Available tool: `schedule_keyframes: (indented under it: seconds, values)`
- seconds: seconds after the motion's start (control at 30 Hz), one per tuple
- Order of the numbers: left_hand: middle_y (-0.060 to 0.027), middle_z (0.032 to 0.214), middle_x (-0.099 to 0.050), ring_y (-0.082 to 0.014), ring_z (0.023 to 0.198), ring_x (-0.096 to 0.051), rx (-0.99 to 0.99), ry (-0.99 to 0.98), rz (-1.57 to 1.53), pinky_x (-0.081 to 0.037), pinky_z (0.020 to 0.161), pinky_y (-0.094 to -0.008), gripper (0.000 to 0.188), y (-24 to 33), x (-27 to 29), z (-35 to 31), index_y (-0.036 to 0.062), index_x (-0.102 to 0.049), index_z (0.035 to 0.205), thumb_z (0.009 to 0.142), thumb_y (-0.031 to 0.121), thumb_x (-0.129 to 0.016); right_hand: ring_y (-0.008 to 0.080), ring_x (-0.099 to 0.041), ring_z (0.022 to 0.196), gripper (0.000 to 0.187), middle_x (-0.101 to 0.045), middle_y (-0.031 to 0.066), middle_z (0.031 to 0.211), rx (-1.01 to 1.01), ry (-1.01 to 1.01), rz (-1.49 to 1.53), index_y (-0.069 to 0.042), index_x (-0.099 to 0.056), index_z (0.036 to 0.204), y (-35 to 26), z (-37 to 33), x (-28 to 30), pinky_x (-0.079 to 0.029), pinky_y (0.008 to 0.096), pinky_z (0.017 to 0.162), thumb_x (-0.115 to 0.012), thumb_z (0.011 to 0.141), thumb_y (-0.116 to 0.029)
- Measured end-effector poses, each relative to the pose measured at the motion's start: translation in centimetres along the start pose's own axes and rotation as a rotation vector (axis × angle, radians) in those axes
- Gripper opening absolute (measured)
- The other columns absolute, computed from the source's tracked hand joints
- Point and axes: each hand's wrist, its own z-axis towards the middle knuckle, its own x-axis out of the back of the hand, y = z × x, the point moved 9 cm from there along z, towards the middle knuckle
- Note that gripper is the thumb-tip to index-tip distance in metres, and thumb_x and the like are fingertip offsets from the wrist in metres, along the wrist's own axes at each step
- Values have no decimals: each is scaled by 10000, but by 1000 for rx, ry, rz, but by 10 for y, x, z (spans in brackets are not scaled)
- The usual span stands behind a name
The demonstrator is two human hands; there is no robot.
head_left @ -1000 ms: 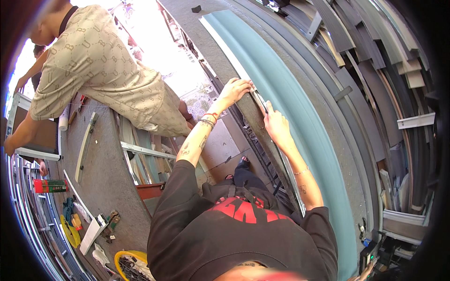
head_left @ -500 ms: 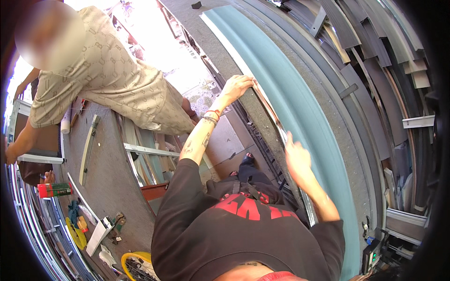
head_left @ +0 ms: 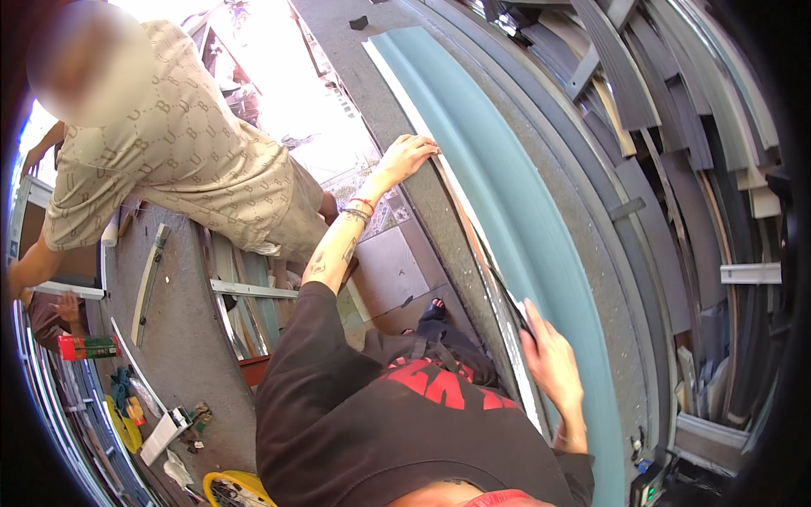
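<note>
A long blue-green moulded profile (head_left: 515, 194) with a pale strip along its near edge lies lengthwise on a grey-covered bench. Toward its far end, my left hand (head_left: 410, 159) closes its bent fingers over that pale edge, the thumb hidden. Lower down, my right hand (head_left: 553, 363) is closed beside the same edge, index finger pointing up along the profile. A thin dark strip (head_left: 507, 290) runs from the edge into its fingers; what kind of strip it is cannot be made out.
Another person (head_left: 186, 144) leans over a second grey bench (head_left: 182, 291) at the left. On it lie a curved strip (head_left: 149, 283), a red-green can (head_left: 89, 347) and a yellow ring-shaped thing (head_left: 123, 427). Several long profiles (head_left: 676, 203) are stacked at the right.
My right hand has moved down along the edge toward me, and the dark strip now shows at its fingers. My left hand stays on the edge. The view has shifted slightly.
</note>
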Motion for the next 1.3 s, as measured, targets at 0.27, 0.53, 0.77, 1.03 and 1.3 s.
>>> schedule_keyframes:
  seconds: [0.27, 0.53, 0.77, 1.03, 1.3]
  values:
    - [-18, 1044, -637, -193, 1042, -588, 30, -62, 16, -430, 916, -341, 170, -44, 5, 16, 114, -643, 959, 846, 94, -518, 429, -585, 857, 522, -582, 276, 952, 141, 87, 26, -33, -327, 1412, -52, 189, -34, -462, 490, 775, -484, 923, -128]
    - [-51, 1065, -633, -222, 1006, -605, -20, -44, -37, -450, 891, -356, 169, -42, 12, 14, 102, -634, 949, 843, 75, -504, 417, -638, 764, 577, -586, 297, 950, 114, 39, -102, 31, -246, 1417, -59, 252, -63, -528, 487, 678, -474, 910, -123]
    - [-44, 1059, -619, -224, 965, -611, 20, -38, -32, -460, 870, -351, 131, -46, 12, 12, 89, -623, 920, 839, 80, -520, 395, -647, 760, 579, -586, 291, 949, 118, 55, -144, 49, -239, 1414, -68, 273, -71, -542, 461, 660, -464, 901, -95]
    - [-35, 1022, -616, -222, 957, -608, 45, -42, -16, -462, 855, -351, 109, -46, 8, 10, 74, -604, 891, 831, 58, -514, 417, -632, 746, 593, -590, 278, 898, 63, 69, -212, 46, -254, 1411, -65, 259, -81, -519, 494, 674, -486, 886, -103]
    - [-28, 1073, -616, -225, 1013, -603, 55, -29, -46, -470, 879, -347, 179, -48, 5, 8, 91, -619, 955, 834, 37, -499, 404, -621, 694, 585, -601, 251, 831, 2, -222, -271, 38, -309, 1391, 3, 62, -29, -502, 489, 637, -528, 865, -95]
